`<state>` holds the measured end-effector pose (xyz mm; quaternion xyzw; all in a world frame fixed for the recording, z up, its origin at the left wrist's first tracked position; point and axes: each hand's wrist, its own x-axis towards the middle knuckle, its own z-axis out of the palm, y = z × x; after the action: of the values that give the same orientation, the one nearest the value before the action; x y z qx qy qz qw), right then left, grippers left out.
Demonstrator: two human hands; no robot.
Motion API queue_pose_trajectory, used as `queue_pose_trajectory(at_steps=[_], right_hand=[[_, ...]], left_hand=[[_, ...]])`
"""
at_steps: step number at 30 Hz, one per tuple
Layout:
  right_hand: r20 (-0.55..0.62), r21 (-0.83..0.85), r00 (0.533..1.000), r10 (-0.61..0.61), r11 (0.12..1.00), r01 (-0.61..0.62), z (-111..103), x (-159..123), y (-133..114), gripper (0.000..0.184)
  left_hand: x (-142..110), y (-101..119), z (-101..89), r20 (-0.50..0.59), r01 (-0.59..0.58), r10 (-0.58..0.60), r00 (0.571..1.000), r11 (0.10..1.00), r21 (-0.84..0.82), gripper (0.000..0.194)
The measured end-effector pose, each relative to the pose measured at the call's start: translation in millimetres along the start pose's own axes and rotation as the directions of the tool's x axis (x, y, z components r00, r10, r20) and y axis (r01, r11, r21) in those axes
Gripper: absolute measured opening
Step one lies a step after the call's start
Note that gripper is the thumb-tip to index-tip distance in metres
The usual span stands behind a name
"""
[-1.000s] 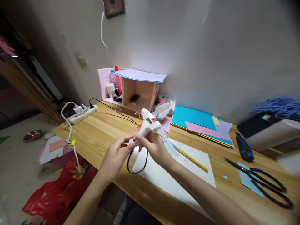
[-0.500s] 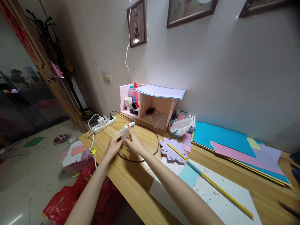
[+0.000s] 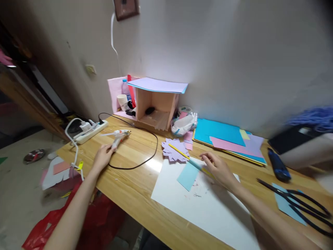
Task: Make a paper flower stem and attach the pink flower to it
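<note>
My left hand is closed round the handle of a white hot glue gun, its glue stick poking out at the back. A black cord loops from it over the table. On the right, my right hand is over a thin yellow stick, fingers bent and apart; whether they touch it I cannot tell. Light blue paper is wrapped round part of the stick, and its far tip lies over a purple, spiky-edged paper shape. Below is a white sheet with a light blue paper piece.
Black scissors and a dark blue tool lie at right. Coloured paper sheets are stacked by the wall, beside a cardboard box with a purple top. A white power strip sits at the left table edge.
My right hand has left the glue gun and moved right, over the yellow stick. My left hand keeps the glue gun. The view has turned right, bringing the scissors into sight.
</note>
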<state>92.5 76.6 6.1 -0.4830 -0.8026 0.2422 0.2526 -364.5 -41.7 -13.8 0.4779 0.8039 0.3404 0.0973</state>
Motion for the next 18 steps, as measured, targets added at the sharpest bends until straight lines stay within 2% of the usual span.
queue_pose_trajectory(at_steps=[2, 4, 5, 7, 8, 9, 10, 12, 13, 14, 15, 18], right_hand=[[0.045, -0.074, 0.999, -0.026, 0.997, 0.03, -8, -19, 24, 0.026], [0.077, -0.122, 0.995, -0.056, 0.99, 0.065, -9, -34, 37, 0.022], [0.084, -0.137, 0.994, -0.064, 0.988, 0.075, -7, -39, 41, 0.02], [0.07, -0.15, 0.995, -0.07, 0.985, 0.08, -4, -44, 44, 0.015], [0.061, -0.146, 0.995, -0.072, 0.986, 0.081, -2, -45, 44, 0.015], [0.052, -0.138, 0.996, -0.075, 0.987, 0.082, -1, -45, 43, 0.014], [0.043, -0.128, 0.996, -0.075, 0.989, 0.08, 0, -45, 42, 0.014], [0.04, -0.085, 0.998, -0.056, 0.995, 0.059, 1, -46, 40, 0.015], [0.041, -0.05, 0.998, -0.038, 0.998, 0.04, 0, -46, 38, 0.015], [0.035, -0.006, 0.999, -0.019, 1.0, 0.019, -1, -47, 37, 0.015], [0.024, 0.044, 1.0, -0.001, 0.999, 0.0, -2, -48, 35, 0.015], [-0.06, 0.188, 0.997, 0.038, 0.982, -0.026, -7, -52, 31, 0.016]], left_hand=[[-4, 4, -0.9, -0.027, 0.01, -0.008, 1.0, 0.996, 0.088, 0.047], [-17, 19, 0.7, -0.178, 0.055, -0.012, 0.984, 0.969, 0.242, 0.052], [-27, 31, 3.3, -0.261, 0.057, 0.019, 0.965, 0.958, 0.281, 0.055], [-52, 65, 14.5, -0.276, -0.034, 0.1, 0.956, 0.972, 0.233, 0.049], [-65, 85, 23.4, -0.217, -0.099, 0.132, 0.967, 0.983, 0.157, 0.043], [-77, 106, 34.2, -0.083, -0.186, 0.191, 0.978, 0.98, 0.062, 0.039], [-88, 126, 46.6, 0.069, -0.221, 0.222, 0.973, 0.975, -0.021, 0.037], [-102, 162, 72.9, 0.355, -0.223, 0.261, 0.898, 0.964, -0.145, 0.036], [-104, 177, 85.6, 0.432, -0.245, 0.3, 0.85, 0.953, -0.18, 0.036], [-103, 189, 97.2, 0.457, -0.256, 0.32, 0.83, 0.946, -0.198, 0.036], [-100, 199, 107.6, 0.462, -0.254, 0.322, 0.826, 0.945, -0.206, 0.037], [-84, 219, 131.1, 0.438, -0.218, 0.334, 0.834, 0.931, -0.294, 0.043]])
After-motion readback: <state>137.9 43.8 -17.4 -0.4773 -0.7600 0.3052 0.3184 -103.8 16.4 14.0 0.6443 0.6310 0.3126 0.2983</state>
